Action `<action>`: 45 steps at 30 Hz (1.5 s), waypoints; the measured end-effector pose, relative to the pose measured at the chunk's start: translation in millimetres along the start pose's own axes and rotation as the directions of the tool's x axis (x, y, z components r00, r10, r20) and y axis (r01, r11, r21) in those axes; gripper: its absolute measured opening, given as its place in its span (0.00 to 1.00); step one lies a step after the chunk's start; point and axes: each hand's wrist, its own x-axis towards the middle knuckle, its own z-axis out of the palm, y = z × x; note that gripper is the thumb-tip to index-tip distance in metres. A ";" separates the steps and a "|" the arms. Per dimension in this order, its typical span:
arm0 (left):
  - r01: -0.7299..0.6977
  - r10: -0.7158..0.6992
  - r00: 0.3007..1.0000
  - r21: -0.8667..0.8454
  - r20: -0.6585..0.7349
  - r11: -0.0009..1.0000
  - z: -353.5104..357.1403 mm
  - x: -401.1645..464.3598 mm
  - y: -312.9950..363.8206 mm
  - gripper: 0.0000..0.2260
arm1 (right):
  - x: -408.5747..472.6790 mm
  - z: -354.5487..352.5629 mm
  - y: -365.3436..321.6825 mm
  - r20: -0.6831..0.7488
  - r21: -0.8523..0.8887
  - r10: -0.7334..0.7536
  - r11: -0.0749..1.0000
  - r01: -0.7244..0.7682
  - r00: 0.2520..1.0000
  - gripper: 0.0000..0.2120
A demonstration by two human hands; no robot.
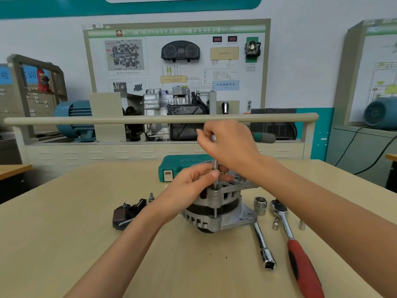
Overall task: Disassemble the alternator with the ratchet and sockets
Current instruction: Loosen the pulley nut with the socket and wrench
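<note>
At the centre of the frame, a grey cast-metal alternator (217,208) is stood on the pale wooden table (64,222), and a thin upright steel extension shaft (215,172) is set on a bolt at its upper rim. The shaft's lower part is pinched by the left hand (193,181), while its top, joined to a green-handled ratchet (264,137), is grasped by the right hand (227,143). At lower right, a red-handled chrome ratchet (294,244), a long chrome extension bar (263,246) and a large chrome socket (260,205) are laid beside the alternator.

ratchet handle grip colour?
Red, with a black strip along it, on the ratchet lying on the table right of the alternator. Head view.
</note>
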 end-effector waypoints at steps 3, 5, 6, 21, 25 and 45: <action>-0.002 0.002 1.000 0.008 -0.001 1.000 0.4 -0.4 0.0 0.12 | -3.1 -1.7 -1.0 0.001 -0.007 0.002 1.000 -0.002 1.000 0.17; -0.004 0.004 1.000 0.005 -0.002 1.000 1.3 -0.8 0.3 0.12 | -3.8 -1.6 -1.3 -0.011 -0.019 0.025 0.999 -0.026 1.000 0.17; -0.003 0.003 1.000 0.001 -0.002 1.000 1.8 -0.9 0.7 0.12 | -4.2 -1.0 -1.3 -0.022 -0.015 0.046 0.999 -0.046 0.999 0.18; -0.026 0.026 0.999 0.010 -0.041 1.000 0.8 -0.6 -2.2 0.12 | -10.3 4.6 -4.5 -0.180 0.181 0.212 0.967 -0.179 0.961 0.21; -0.018 0.018 0.999 0.002 -0.034 1.000 0.8 -1.7 -0.6 0.12 | -12.1 3.9 -5.0 -0.172 0.128 0.105 0.988 -0.083 0.979 0.17; -0.013 -0.002 0.988 -0.095 -0.154 0.995 -1.9 3.0 -5.5 0.08 | -10.9 -7.5 -34.6 -0.001 -0.375 0.021 0.927 -0.020 1.000 0.18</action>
